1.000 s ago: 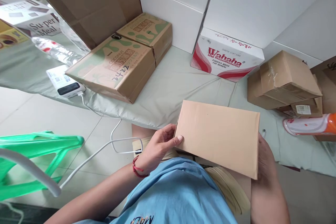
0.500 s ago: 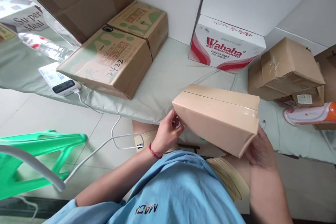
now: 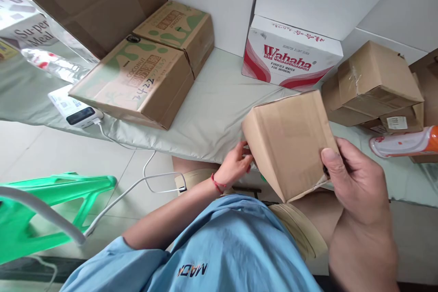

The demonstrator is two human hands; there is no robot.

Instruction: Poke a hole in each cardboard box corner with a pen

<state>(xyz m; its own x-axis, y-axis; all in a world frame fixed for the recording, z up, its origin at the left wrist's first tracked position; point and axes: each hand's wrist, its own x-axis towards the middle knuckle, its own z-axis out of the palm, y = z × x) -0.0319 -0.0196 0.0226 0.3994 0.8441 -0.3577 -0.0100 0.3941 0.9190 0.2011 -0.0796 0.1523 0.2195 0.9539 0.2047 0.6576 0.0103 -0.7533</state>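
A plain brown cardboard box (image 3: 290,139) is held tilted above my lap, at the front edge of the cloth-covered surface. My right hand (image 3: 356,178) grips its right end, the thumb pressed on the broad face and the fingers behind the edge. On the other side, my left hand (image 3: 236,164), with a red string bracelet on the wrist, is at the box's lower left edge. Its fingers are curled, and the fingertips are partly hidden behind the box.
Coconut cartons (image 3: 137,77) lie at the left, near a power bank (image 3: 82,116) with a white cable. A Wahaha carton (image 3: 290,57) stands at the back. More brown boxes (image 3: 376,82) and an orange-white bottle (image 3: 404,142) are right. A green stool (image 3: 85,182) stands on the floor.
The box has turned, so a broad face now shows where the taped seam was. My right hand has moved up its right side, thumb now in front. My left hand has shifted slightly right.
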